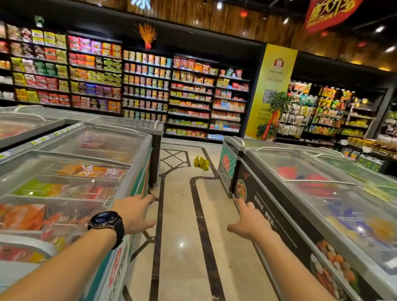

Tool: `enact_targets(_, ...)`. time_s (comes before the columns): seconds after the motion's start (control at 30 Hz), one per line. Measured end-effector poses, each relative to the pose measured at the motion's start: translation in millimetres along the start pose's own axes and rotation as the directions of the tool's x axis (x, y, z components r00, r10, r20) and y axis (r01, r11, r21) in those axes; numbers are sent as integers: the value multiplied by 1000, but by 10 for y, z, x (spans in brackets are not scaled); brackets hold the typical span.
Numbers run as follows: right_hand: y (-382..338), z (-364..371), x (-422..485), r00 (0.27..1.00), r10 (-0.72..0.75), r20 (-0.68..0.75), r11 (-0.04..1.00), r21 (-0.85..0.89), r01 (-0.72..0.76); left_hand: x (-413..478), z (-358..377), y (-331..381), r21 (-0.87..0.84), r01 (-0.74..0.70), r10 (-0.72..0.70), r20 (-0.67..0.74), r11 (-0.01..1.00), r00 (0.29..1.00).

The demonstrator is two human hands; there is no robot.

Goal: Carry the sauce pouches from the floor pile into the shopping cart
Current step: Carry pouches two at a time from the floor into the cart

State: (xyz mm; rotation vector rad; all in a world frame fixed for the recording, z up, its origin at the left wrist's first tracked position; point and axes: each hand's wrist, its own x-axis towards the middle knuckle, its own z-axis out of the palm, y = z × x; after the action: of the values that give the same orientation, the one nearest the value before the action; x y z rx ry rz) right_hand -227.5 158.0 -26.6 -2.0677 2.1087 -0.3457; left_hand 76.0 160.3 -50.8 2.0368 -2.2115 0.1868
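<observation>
A small pile of yellow-green sauce pouches lies on the pale floor far down the aisle, near the corner of the right freezer. My left hand, with a black watch on the wrist, stretches forward with straight fingers and holds nothing. My right hand also reaches forward, fingers extended and empty. Both hands hang in the air well short of the pile. No shopping cart is in view.
Glass-topped chest freezers line the aisle: one bank on the left, another on the right. Stocked shelves close the far end. A yellow pillar with a potted plant stands at the back right.
</observation>
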Motion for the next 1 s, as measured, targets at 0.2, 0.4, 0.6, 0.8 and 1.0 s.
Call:
enact_targets(0.2,184,187,890,999,4,42,999,31,-5,787,273,-13,5,-6,6,15,1000,1000)
enact_targets(0.4,519,213,2071,995,17,101,995,101,-27,1954,463,196,-28,19,-18,62,999,998)
enact_targets(0.6,733,84,3230,994,1,105,989,145,-16,3167,579,565,-53,27,-22,90,998,996)
enact_targets(0.8,722,346,4391,990,-21,141,996,87,9,4244,931,505,-16,43,-40,138,999,990)
enact_targets(1.0,440,642,5767,983,-13,180,999,37,6,5688,1361,132,11,-6,4,153,1000,988)
